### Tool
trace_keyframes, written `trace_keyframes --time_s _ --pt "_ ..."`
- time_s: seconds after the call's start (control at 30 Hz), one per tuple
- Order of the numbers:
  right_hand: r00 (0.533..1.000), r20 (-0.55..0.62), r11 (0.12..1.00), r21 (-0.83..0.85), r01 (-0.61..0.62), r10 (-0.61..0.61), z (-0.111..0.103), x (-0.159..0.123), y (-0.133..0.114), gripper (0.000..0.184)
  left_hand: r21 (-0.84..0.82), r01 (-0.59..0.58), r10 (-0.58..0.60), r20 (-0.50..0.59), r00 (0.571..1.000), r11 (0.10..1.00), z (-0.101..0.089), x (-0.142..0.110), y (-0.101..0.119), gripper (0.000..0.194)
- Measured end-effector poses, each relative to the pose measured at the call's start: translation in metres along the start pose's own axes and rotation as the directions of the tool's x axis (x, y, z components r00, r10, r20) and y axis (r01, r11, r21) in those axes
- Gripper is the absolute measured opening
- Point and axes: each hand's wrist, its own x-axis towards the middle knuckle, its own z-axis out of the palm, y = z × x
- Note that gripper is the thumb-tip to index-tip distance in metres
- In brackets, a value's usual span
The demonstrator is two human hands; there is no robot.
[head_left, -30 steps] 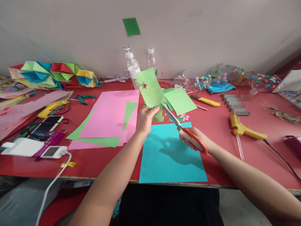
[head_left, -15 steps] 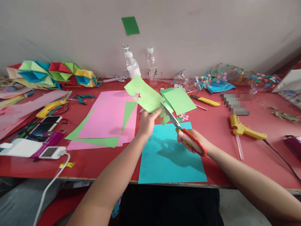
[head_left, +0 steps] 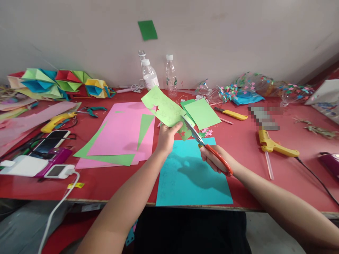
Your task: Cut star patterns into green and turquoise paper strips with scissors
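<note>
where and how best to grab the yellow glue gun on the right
Likely by its handle, from above on the right: the yellow glue gun lies on its side, handle stretching right, while a glue stick juts out on the near side.

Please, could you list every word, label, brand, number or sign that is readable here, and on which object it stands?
No text can be read.
White bottle label: too blurred.
Green-marked bottle label: too small.
Yellow tag: too small and blurred.
Light-green sheet in the left hand: faint drawn outlines, no readable words.
</note>
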Motion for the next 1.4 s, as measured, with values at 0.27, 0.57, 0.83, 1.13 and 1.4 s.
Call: trace_keyframes --time_s 0.27,0.57,0.83,1.13,1.4 --pt "1.0 -0.015 0.999 -0.045 -0.025 0.024 -0.002 0.0 -0.003 0.046 0.001 -0.012 0.012 0.03 0.999 1.0 -0.002 0.0 0.003 0.017" --pt "0.999 -0.015 0.998 -0.046 -0.033 0.032 -0.006 0.001 -0.003 0.046 -0.032 0.091 -0.093 -0.042 0.995 0.995 -0.004 0.006 0.014 0.023" --pt "0.997 -0.034 0.996 0.037 0.076 -0.075 -0.003 0.003 0.003 0.042 -0.235 0.282 -0.289 0.005 0.957 0.93 0.003 0.006 0.005 0.023" --pt "0.996 -0.085 0.998 0.044 0.04 -0.036 -0.001 0.004 0.004 0.04 0.26 -0.02 -0.013 0.125 0.992 0.965 0.007 -0.009 0.014 0.032" --pt "0.994 -0.094 0.995 0.071 0.065 -0.058 0.002 0.002 0.003 0.043 0.037 -0.012 0.008 0.108 0.994 0.999 -0.006 0.003 -0.004 0.018"
